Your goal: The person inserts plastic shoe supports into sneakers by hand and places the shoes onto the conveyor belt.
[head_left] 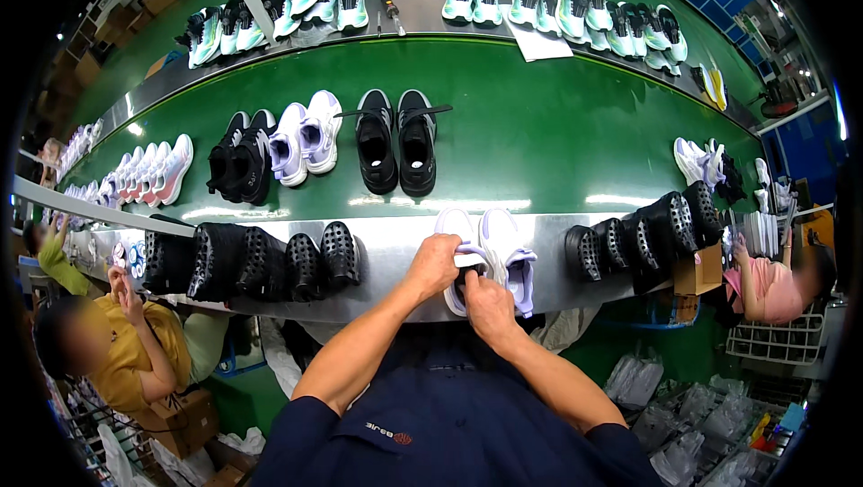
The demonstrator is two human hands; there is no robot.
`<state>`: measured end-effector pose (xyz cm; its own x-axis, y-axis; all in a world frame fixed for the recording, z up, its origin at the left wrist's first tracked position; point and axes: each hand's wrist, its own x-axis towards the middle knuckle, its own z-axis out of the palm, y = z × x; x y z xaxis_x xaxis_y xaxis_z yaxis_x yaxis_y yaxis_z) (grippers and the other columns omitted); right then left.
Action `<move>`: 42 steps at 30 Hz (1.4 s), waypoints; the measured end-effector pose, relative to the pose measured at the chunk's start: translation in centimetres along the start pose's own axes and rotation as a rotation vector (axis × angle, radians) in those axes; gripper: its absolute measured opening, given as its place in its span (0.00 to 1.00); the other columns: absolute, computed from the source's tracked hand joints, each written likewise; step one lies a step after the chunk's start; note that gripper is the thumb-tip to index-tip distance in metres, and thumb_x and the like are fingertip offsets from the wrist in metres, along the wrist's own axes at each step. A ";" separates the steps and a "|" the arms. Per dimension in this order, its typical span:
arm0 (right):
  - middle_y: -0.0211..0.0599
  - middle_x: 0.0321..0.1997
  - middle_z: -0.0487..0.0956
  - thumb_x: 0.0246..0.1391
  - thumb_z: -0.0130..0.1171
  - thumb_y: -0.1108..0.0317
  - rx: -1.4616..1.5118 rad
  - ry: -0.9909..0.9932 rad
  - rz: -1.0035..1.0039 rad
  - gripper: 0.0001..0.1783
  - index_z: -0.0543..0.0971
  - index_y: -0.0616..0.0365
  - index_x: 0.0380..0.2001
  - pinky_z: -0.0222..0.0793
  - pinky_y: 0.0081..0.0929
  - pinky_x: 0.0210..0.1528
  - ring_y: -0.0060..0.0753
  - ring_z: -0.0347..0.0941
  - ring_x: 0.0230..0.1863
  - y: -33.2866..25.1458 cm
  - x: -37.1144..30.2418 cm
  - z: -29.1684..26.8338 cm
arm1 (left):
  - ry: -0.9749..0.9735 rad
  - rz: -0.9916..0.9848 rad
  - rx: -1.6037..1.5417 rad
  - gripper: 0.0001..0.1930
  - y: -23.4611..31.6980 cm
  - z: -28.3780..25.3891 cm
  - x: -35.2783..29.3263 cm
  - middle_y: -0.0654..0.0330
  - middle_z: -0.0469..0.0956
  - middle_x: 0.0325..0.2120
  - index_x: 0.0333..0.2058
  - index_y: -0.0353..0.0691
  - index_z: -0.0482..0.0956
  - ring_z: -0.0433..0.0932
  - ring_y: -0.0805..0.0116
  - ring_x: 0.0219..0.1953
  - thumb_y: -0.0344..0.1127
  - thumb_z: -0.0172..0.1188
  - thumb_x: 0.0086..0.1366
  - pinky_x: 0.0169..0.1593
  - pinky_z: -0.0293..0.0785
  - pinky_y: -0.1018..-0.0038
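Observation:
A pair of white and lavender sneakers stands on the metal ledge in front of me, toes pointing away. My left hand (435, 262) is closed on the upper of the left sneaker (456, 222), near its tongue and opening. At the heel end of that same opening is my right hand (491, 309), its fingers bent together at the dark inside of the shoe. What those fingers pinch is hidden. The right sneaker (503, 240) stands close beside, touched by neither hand as far as I can see.
Black shoe-shaped forms (310, 258) line the ledge on my left, and more black forms (643, 240) on my right. Black sneakers (395, 141) and other pairs stand on the green belt (539, 146). Mint sneakers (575, 11) fill the far shelf. Co-workers sit at both sides.

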<state>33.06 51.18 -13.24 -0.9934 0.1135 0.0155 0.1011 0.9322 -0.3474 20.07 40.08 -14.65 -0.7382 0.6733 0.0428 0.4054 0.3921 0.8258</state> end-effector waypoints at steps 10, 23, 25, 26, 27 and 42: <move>0.50 0.47 0.80 0.53 0.63 0.74 0.440 0.180 0.251 0.21 0.72 0.65 0.50 0.76 0.41 0.43 0.51 0.79 0.40 -0.8 -1.0 -2.7 | 0.176 -0.423 0.177 0.37 3.0 2.4 -7.5 0.45 0.75 0.40 0.62 0.43 0.65 0.75 0.43 0.47 0.31 0.70 0.54 0.49 0.73 0.54; 0.44 0.43 0.76 0.41 0.55 0.81 0.282 -0.121 -0.580 0.20 0.77 0.58 0.42 0.67 0.39 0.50 0.49 0.71 0.48 1.2 6.6 0.0 | 0.415 -0.330 0.076 0.16 -1.0 3.1 -7.5 0.47 0.78 0.32 0.41 0.40 0.70 0.78 0.42 0.36 0.23 0.63 0.56 0.39 0.74 0.53; 0.43 0.45 0.76 0.42 0.56 0.80 0.309 -0.154 -0.641 0.19 0.77 0.59 0.42 0.67 0.39 0.54 0.49 0.71 0.51 1.4 7.1 0.7 | 0.443 -0.347 0.037 0.16 -0.4 2.8 -7.8 0.47 0.79 0.33 0.43 0.40 0.70 0.79 0.42 0.37 0.23 0.63 0.57 0.39 0.74 0.54; 0.43 0.46 0.76 0.43 0.56 0.79 0.313 -0.176 -0.700 0.18 0.77 0.59 0.42 0.66 0.39 0.55 0.48 0.71 0.52 2.1 7.3 0.5 | 0.453 -0.374 0.045 0.16 -0.1 2.8 -7.9 0.47 0.79 0.33 0.44 0.40 0.70 0.79 0.42 0.37 0.24 0.63 0.58 0.39 0.74 0.54; 0.42 0.46 0.77 0.45 0.56 0.78 0.319 -0.202 -0.762 0.18 0.77 0.59 0.42 0.66 0.39 0.57 0.46 0.71 0.53 2.5 7.3 -0.1 | 0.466 -0.406 0.053 0.16 0.3 2.8 -8.1 0.47 0.79 0.32 0.44 0.39 0.70 0.79 0.42 0.38 0.24 0.63 0.59 0.39 0.75 0.54; 0.43 0.50 0.79 0.60 0.49 0.74 1.573 -0.296 0.326 0.14 0.77 0.67 0.47 0.65 0.34 0.62 0.35 0.72 0.55 3.9 7.5 0.8 | 0.408 -0.367 0.238 0.23 3.7 1.4 -6.9 0.53 0.75 0.44 0.51 0.51 0.76 0.77 0.47 0.42 0.24 0.65 0.56 0.44 0.75 0.55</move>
<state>25.91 55.39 -15.27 -0.9360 -0.0144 -0.3517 0.3296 -0.3864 -0.8614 27.44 37.78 -12.66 -0.9813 0.1904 0.0301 0.1595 0.7147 0.6810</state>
